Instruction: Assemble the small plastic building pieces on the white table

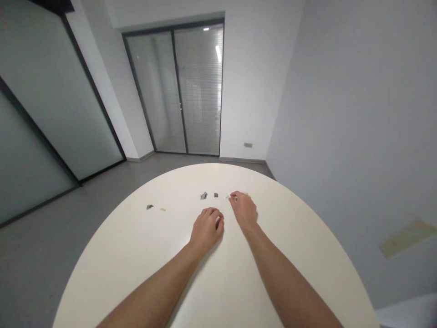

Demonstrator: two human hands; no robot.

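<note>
My right hand [244,209] is over the far part of the table, its thumb and forefinger pinched on a small white piece [227,197]. A pale yellow bit [247,195] shows just behind its knuckles. Lower and to the left, my left hand [206,229] rests near the table surface with curled fingers, thumb close to the forefinger; whatever it may hold is hidden. Beyond the left hand lie a small dark piece [216,195] and a little group of grey-blue pieces [204,196]. All of these are too small to name by kind.
The round white table [129,259] curves away at the far edge. On its left side lie a dark grey piece [149,207] and a small yellow piece [163,209]. A wall [358,114] stands at the right, and glass doors [198,91] are behind the table.
</note>
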